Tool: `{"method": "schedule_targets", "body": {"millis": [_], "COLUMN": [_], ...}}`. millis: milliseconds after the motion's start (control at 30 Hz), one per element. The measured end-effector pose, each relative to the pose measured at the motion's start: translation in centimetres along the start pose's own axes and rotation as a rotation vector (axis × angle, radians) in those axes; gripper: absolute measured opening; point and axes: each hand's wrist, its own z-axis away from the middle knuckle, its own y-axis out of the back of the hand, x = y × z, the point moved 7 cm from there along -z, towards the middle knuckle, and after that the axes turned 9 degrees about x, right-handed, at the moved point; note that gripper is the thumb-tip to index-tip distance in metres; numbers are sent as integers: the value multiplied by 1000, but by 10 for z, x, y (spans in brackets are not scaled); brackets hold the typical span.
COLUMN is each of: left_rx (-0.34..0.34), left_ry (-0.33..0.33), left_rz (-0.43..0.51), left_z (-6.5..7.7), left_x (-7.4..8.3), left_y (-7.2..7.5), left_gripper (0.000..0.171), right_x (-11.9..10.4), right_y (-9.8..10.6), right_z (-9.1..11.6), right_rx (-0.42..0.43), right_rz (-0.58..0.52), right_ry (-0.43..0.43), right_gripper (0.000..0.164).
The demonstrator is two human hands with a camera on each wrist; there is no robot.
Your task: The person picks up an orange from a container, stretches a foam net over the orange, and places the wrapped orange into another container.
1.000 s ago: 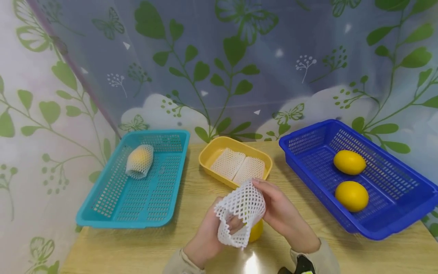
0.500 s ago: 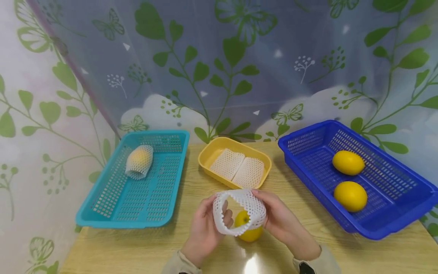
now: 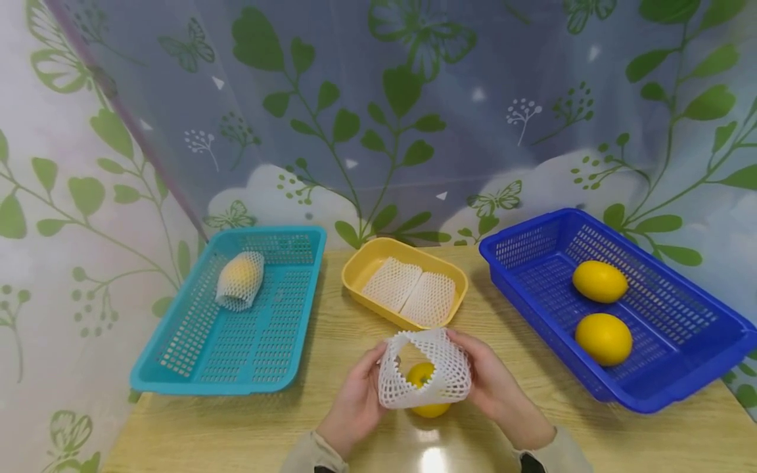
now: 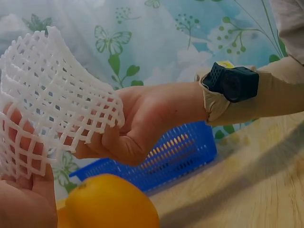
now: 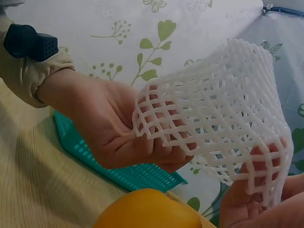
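Note:
A white foam fruit net (image 3: 454,376) is stretched wide between both hands, its mouth facing the head camera. My left hand (image 3: 359,402) holds its left side, and my right hand (image 3: 499,387) grips the opposite side. Fingers show through the mesh from inside the net in both wrist views. Beneath it on the table stands a yellow lemon-like fruit (image 3: 430,411), partly seen through the net's opening. In the left wrist view that fruit (image 4: 111,204) is under the net's lower edge, and the right wrist view shows the fruit (image 5: 149,211) likewise.
Behind the hands, a small yellow tray (image 3: 355,269) holds two flat foam nets (image 3: 428,299). At left, a teal basket (image 3: 260,355) contains one netted fruit (image 3: 241,276). A blue basket (image 3: 532,309) at right holds two bare yellow fruits (image 3: 603,338). A patterned cloth hangs behind.
The net has been turned and pulled wider, its mouth now rounder and more upward. Both hands have spread it over the fruit, which shows more through the opening. Baskets and tray stay put.

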Motion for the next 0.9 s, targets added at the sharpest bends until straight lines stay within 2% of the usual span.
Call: {"method": "schedule_targets", "body": {"millis": [100, 267, 533, 633, 667, 767, 833, 900], "left_rx": [28, 65, 157, 167, 161, 119, 87, 65], "left_ry": [24, 22, -47, -87, -98, -117, -107, -95], "left_rz": [-58, -146, -231, -275, -282, -284, -276, -295], "left_z": [-6, -14, -30, -33, -34, -36, -39, -42], "left_x": [-7, -16, -22, -21, -21, -20, -21, -21], "left_y": [9, 23, 45, 51, 51, 52, 51, 51], "left_gripper": [29, 39, 45, 49, 48, 29, 13, 8], "right_x": [7, 17, 29, 32, 32, 36, 38, 39], "right_y": [11, 29, 54, 61, 62, 68, 71, 74], "right_z": [-5, -11, -19, -21, -22, -25, -27, -29], "right_rx": [59, 171, 311, 353, 366, 394, 421, 443], "right_rz": [33, 99, 180, 207, 219, 256, 273, 301], "right_ry": [-11, -21, 16, 38, 45, 49, 55, 58], "right_gripper": [31, 29, 22, 20, 20, 24, 28, 33]}}
